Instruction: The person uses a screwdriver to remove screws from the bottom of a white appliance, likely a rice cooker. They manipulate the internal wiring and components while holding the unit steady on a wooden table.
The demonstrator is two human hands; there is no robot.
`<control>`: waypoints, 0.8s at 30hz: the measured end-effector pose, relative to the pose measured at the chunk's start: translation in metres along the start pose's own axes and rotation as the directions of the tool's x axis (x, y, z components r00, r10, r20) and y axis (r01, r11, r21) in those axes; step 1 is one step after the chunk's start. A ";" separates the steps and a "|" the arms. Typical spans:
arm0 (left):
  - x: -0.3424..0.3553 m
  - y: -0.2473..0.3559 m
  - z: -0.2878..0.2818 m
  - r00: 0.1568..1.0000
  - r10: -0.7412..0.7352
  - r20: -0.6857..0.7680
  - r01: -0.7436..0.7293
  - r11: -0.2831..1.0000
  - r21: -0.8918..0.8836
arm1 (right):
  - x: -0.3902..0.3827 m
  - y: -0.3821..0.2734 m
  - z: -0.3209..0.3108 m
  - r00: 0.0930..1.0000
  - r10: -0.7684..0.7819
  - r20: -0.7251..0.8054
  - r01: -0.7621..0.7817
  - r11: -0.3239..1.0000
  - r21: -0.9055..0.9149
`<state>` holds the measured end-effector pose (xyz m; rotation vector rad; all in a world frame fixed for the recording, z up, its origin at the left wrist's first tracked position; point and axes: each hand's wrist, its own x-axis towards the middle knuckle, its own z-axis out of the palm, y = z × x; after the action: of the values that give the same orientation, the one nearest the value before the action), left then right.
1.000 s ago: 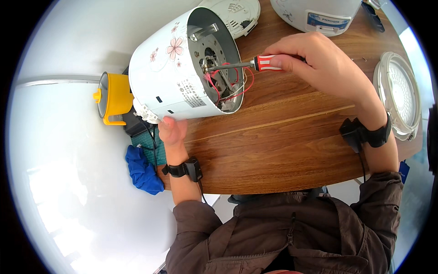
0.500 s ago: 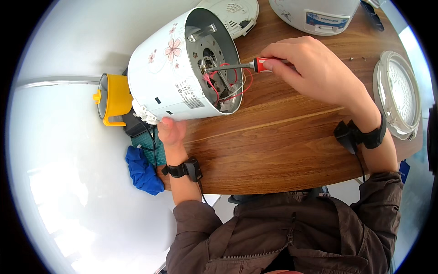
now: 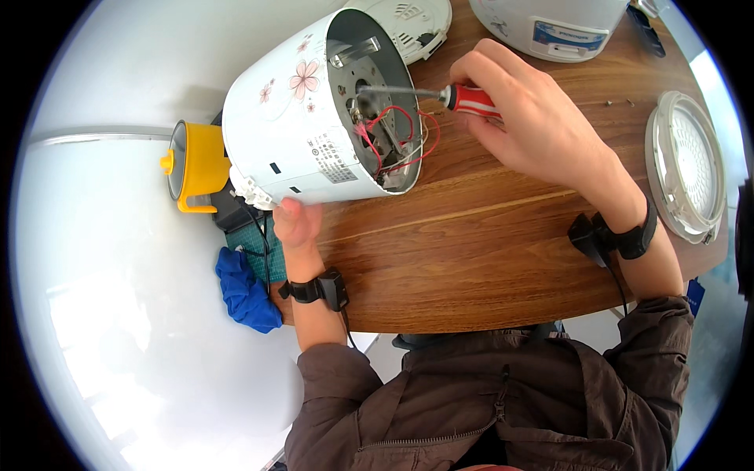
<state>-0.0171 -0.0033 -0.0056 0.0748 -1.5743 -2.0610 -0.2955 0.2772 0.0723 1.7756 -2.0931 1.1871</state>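
A white rice cooker body (image 3: 283, 133) with pink flowers lies tilted on its side, its open end facing right, showing metal parts and red and white wires (image 3: 397, 161). My left hand (image 3: 297, 224) grips it from below at the lower left, most fingers hidden beneath it, beside a white plastic fitting (image 3: 251, 192). My right hand (image 3: 534, 125) is closed on a red screwdriver (image 3: 471, 100), whose metal shaft reaches into the opening, its tip among the inner parts near the middle of the metal plate.
A white perforated cover (image 3: 408, 23) and another white cooker (image 3: 550, 23) stand behind. A ring lid (image 3: 683, 165) lies right on the wooden table (image 3: 471, 259), near small screws (image 3: 620, 103). At left are a yellow pot (image 3: 200, 161), green mat (image 3: 263, 263) and blue cloth (image 3: 243, 286).
My right hand and the screwdriver have moved upward, and the shaft's tip now sits higher inside the body. The body and my left hand have shifted very slightly.
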 end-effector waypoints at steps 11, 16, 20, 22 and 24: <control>-0.003 -0.005 -0.009 0.999 -0.015 0.038 0.014 0.999 0.031 | 0.024 -0.036 -0.004 0.796 0.482 0.366 -0.605 0.628 0.490; 0.001 -0.006 -0.007 0.997 -0.006 0.075 0.005 1.000 0.015 | 0.024 -0.027 0.010 0.775 0.443 0.450 -0.631 0.561 0.536; 0.002 -0.004 -0.005 0.993 0.004 0.119 -0.005 1.000 0.004 | 0.014 -0.022 0.002 0.786 0.371 0.495 -0.618 0.488 0.617; 0.000 -0.004 -0.009 0.994 0.004 0.106 -0.003 1.000 -0.007 | 0.015 -0.029 -0.007 0.813 0.351 0.466 -0.583 0.507 0.635; -0.003 -0.005 -0.011 0.997 -0.002 0.080 0.003 1.000 -0.012 | 0.017 -0.036 -0.016 0.848 0.324 0.420 -0.530 0.501 0.684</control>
<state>-0.0125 -0.0112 -0.0144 -0.0105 -1.6100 -2.0989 -0.2747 0.2747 0.1098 1.7451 -2.4587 2.4848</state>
